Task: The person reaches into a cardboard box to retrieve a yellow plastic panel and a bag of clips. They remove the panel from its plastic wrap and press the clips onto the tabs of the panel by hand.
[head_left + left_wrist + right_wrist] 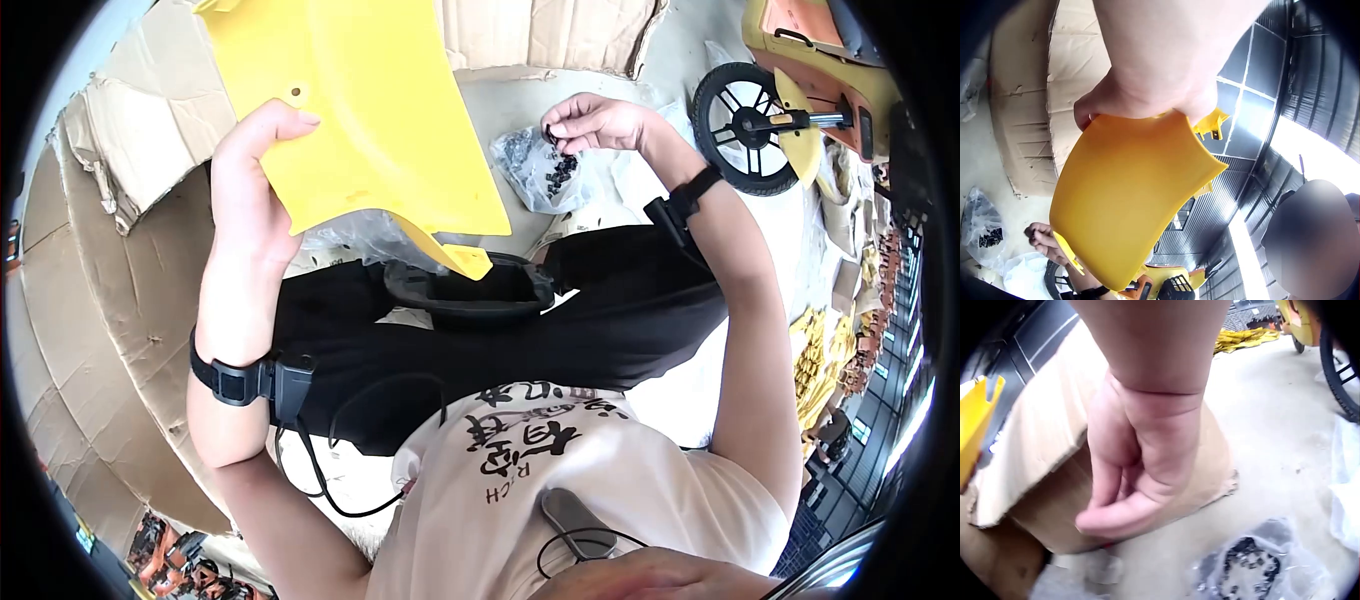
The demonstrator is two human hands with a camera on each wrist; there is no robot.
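A curved yellow panel (370, 110) is held up by my left hand (250, 185), its thumb lying over the panel's edge near a small hole. In the left wrist view the panel (1122, 194) hangs from the left hand (1141, 94). My right hand (600, 124) pinches a small dark piece (550, 132) above a clear plastic bag (530, 190) of small black parts (562, 178). From the right wrist the fingers of this hand (1141, 456) look curled together, and the piece is hidden; the bag (1297, 562) lies below on the floor.
A black hollow part (470, 300) rests between the legs. Cardboard sheets (120, 270) lie at the left and far side. At the right stands a yellow and orange machine (850, 80) with a black wheel (748, 128). More yellow pieces (825, 350) lie on the floor behind.
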